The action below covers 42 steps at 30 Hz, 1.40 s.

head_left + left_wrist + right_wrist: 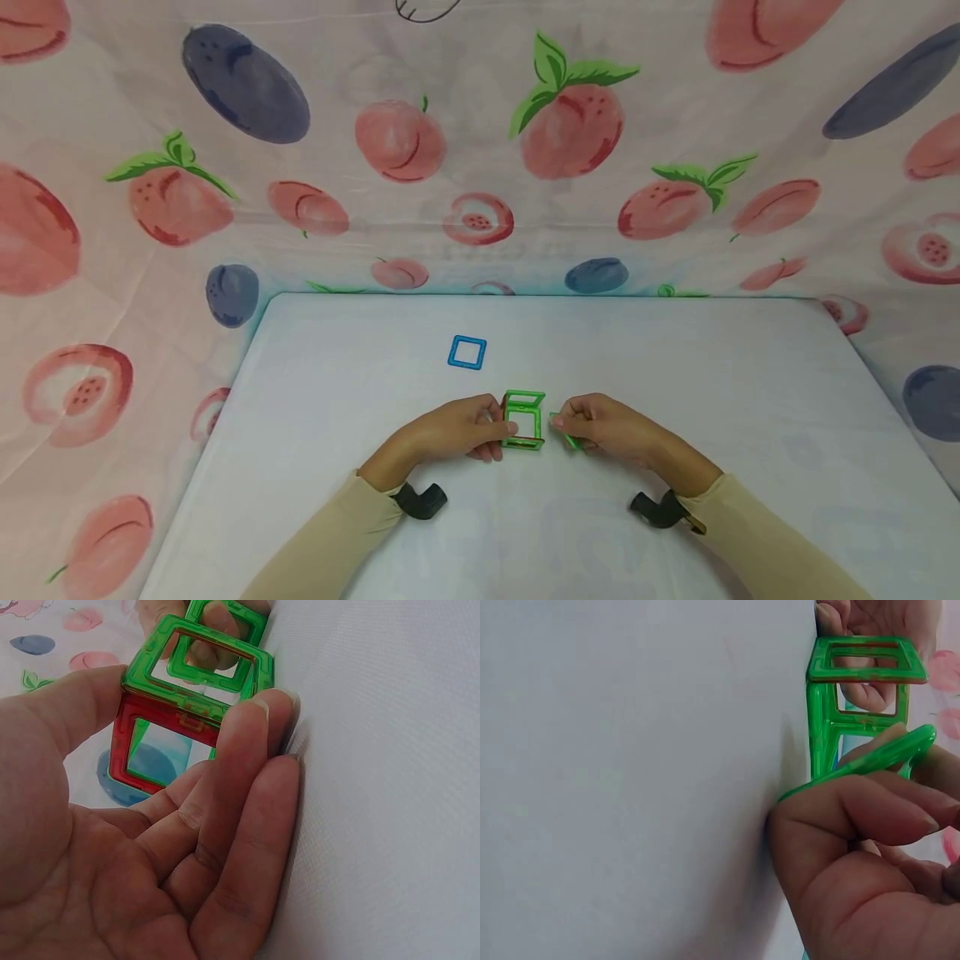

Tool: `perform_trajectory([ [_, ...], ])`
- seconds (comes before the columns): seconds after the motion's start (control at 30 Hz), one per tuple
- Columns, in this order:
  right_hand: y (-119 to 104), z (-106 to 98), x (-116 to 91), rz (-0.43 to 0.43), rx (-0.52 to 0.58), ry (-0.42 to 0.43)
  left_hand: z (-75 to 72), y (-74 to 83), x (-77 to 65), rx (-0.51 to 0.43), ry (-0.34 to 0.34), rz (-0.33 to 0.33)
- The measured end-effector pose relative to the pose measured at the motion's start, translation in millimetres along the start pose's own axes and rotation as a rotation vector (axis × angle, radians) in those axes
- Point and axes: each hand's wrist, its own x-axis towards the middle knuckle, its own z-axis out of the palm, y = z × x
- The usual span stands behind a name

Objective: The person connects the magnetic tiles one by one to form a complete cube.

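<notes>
One glossy, translucent, box-like framework [176,697]

Green and red are shown by the joined frames [180,703], green by the separate tile [876,756], blue by the square [452,351]. White is seen on the counter [645,350]; the pale cloth [465,71] is printed with pinkish-red fruits [572,133], green leaves [551,65] and dark-blue ovals [246,85].

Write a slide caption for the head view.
Left hand holds a green and red frame, right hand a green piece; a blue square lies beyond.
</notes>
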Motion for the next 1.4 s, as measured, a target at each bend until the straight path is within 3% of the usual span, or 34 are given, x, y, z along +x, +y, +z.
perform_trajectory([
  [0.17,-1.0,4.0,-2.8,0.004,0.008,0.024,0.4,-0.2,-0.9,-0.001,-0.002,-0.006],
  [0.47,0.8,4.8,-5.5,-0.028,0.104,-0.009,0.2,0.9,-2.4,0.01,0.001,-0.005],
  [0.7,1.2,6.0,-3.8,0.007,0.163,-0.015,0.2,0.7,-2.6,0.009,-0.003,-0.002],
  [1.4,-0.2,6.6,-7.9,0.003,0.246,-0.048,1.2,0.7,-3.5,0.007,-0.004,0.008],
])
